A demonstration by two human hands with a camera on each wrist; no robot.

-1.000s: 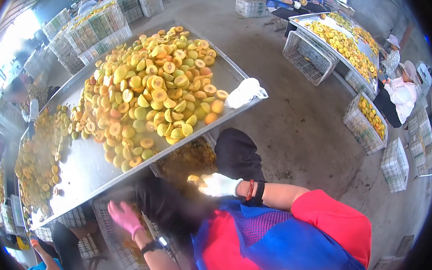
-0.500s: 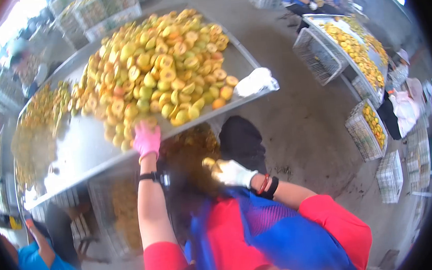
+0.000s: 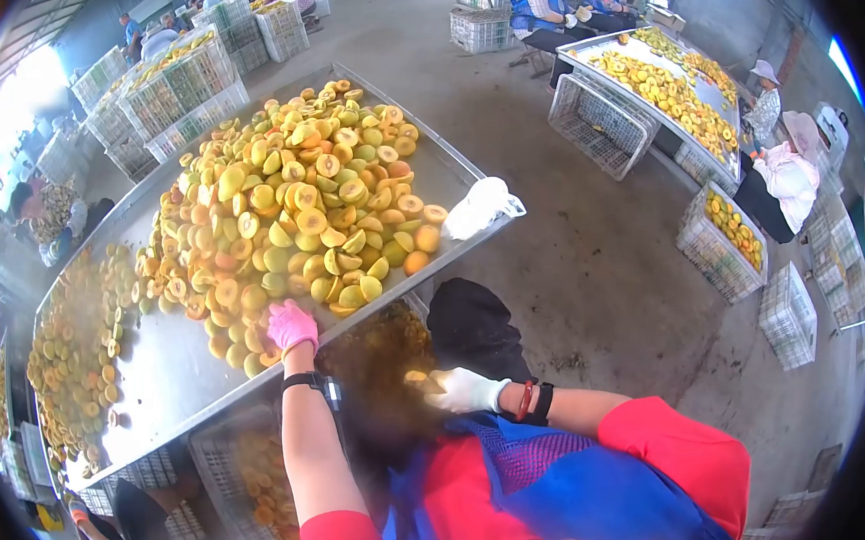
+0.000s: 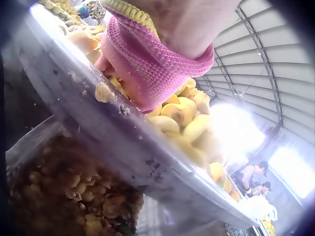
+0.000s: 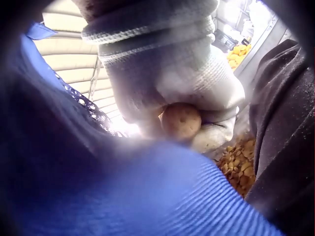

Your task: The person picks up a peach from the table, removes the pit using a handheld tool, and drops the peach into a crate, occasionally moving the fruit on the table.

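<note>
A heap of halved yellow stone fruit covers much of the metal table. My left hand, in a pink glove, reaches over the table's near rim to the front of the heap. In the left wrist view, the glove's cuff and the rim hide its fingers, with fruit halves right beside it. In a white glove, my right hand is low in front of my body. It grips a small tan thing with a round end; the rest is hidden in the fist.
Below the rim, a crate holds fruit pieces. A white bag lies at the table's right corner. Stacked crates stand behind, and people sit round another fruit table at the right.
My left hand has risen from below the table to the near edge of the fruit heap. My right hand stays low with its grip kept. The head view has shifted between frames.
</note>
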